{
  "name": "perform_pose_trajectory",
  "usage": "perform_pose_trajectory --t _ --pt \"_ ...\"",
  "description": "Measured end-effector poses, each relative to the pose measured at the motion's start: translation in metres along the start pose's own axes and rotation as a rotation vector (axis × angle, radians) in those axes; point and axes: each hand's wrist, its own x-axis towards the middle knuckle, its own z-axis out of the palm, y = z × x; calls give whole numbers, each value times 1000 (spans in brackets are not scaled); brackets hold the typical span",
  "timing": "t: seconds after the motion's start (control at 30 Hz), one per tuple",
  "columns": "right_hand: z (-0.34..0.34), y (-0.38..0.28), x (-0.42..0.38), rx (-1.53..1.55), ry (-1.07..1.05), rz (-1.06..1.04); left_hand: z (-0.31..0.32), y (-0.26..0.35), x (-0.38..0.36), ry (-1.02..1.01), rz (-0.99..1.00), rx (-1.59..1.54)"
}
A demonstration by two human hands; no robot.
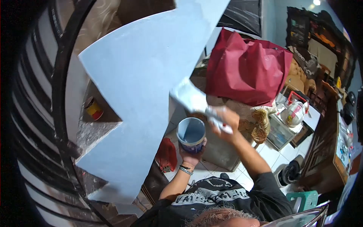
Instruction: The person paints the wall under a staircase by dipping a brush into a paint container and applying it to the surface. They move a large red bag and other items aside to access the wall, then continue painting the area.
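Observation:
My right hand (226,120) grips the handle of a wide paintbrush (191,97), its bristles coated in pale paint. The brush is tilted up to the left, and its tip overlaps the edge of a light blue, zigzag-edged panel (140,72). Below the brush, my left hand (193,154) holds a paint can (191,145) from underneath and around its side. The can's open mouth faces me, showing blue-grey paint on its inner wall; its label is dark blue.
Dark curved metal railing (62,75) runs along the left. A yellow-and-red can (93,109) stands behind the panel. To the right are a large red bag (247,68), a clear drawer box (281,132) and a green stool (308,198). A red plastic bag (166,155) lies below.

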Motion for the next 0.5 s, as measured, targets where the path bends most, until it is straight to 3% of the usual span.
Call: perform_pose_trajectory --t 0.07,0.17,0.2,0.23,0.37,0.43,0.5 --pt "-14 -11 -38 12 -49 49 16 -10 -2 106 181 105" --pt "-24 -31 -41 -6 2 130 19 -12 -10 -28 -34 -72" --pt "-27 -32 -31 -27 45 87 -7 -5 -5 -37 -22 -7" --pt "-31 -35 -17 -41 81 73 -7 -4 -6 56 -25 -26" --pt "-20 -28 25 -11 179 -28 3 -11 3 60 -86 -60" --pt "-5 -21 22 47 138 4 -2 -10 7 20 -101 -90" --pt "4 -14 -4 91 41 69 -30 -1 5 160 43 6"
